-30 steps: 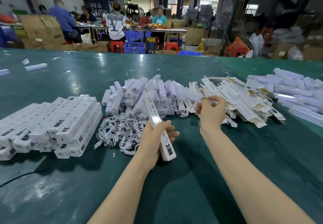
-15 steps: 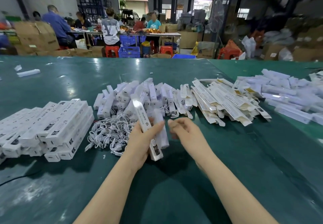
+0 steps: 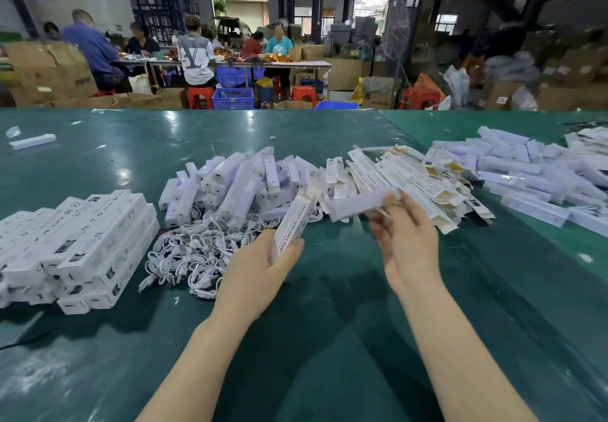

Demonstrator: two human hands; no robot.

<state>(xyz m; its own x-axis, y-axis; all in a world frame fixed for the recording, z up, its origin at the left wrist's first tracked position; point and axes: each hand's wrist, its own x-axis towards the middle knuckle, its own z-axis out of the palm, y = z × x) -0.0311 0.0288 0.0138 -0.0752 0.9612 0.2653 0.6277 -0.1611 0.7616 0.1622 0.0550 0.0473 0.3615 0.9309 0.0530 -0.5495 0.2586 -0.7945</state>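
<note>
Left hand [image 3: 260, 270]: I grip the lower end of an open box [image 3: 292, 220], its mouth tilted up over the green table [image 3: 329, 339].
Right hand [image 3: 408, 244]: my fingertips pinch a white lamp [image 3: 358, 204], blurred, its end just beside the box mouth.
Doing it well: I'd hold the box steady, line up the lamp's end and slide it in straight, clear of the flap.
Next in reach: the cable heap [image 3: 197, 250].

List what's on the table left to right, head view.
In order: stack of closed white boxes → tangle of white cables → left hand gripping a printed box → right hand holding a white piece → loose white pile.
</note>
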